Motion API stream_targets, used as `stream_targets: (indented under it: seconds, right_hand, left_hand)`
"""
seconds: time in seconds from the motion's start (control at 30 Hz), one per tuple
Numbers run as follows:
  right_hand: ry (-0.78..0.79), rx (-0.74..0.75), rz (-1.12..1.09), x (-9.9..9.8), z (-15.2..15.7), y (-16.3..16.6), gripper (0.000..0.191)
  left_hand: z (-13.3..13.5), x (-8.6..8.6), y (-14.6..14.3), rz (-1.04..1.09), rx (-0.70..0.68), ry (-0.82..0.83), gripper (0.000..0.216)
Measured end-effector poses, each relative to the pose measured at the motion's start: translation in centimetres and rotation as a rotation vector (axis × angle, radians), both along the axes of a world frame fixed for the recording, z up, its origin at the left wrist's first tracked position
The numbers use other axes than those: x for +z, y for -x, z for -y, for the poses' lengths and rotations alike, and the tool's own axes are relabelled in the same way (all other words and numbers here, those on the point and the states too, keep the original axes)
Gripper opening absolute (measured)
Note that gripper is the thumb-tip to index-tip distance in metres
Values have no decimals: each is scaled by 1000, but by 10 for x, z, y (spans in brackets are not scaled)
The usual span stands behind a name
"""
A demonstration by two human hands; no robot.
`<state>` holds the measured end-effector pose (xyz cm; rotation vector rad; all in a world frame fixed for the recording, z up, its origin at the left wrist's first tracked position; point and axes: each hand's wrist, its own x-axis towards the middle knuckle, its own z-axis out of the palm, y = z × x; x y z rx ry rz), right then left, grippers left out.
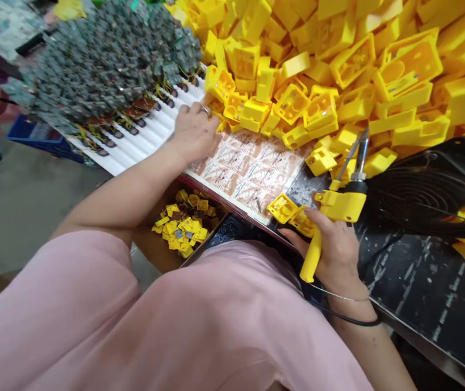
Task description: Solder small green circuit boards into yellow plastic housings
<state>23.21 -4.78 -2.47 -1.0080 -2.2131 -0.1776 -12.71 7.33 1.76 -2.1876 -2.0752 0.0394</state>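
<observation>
My left hand [193,130] reaches forward to the near edge of a big heap of yellow plastic housings [322,65], its fingers curled at a housing there; a ring shows on one finger. Whether it grips one I cannot make out. My right hand [333,247] is closed round a yellow soldering iron [340,209], tip pointing up and away. Its fingers also hold a small yellow housing [283,208] at the table's front edge. A printed paper sheet [248,168] lies between the two hands.
A mound of small grey-green circuit boards [106,60] with wires sits at the back left on a white ribbed board [151,136]. A box of finished yellow parts [183,222] stands below the table edge. A black fan grille [431,190] lies at right.
</observation>
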Motion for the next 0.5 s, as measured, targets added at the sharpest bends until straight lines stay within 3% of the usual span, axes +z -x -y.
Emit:
stream_targets:
  seconds: [0.07,0.17,0.37,0.43,0.5]
  right_hand:
    - [2,26,12,-1,-5,13,51]
    - [-15,55,55,-4,-10,20,37]
    - [-12,136,65,-5,-10,3,44]
    - [-20,150,66,-4,-11,0,52]
    - [-49,138,60,-4,-11,-1,59]
  left_hand:
    - [1,-1,6,-1,-114,36,29]
    - [25,-5,-1,195,-318,118,24]
    - [74,-20,-52,520,-857,179,21]
    - [69,-13,-65,554,-922,204,28]
    - [49,5,-63,495,-787,175,43]
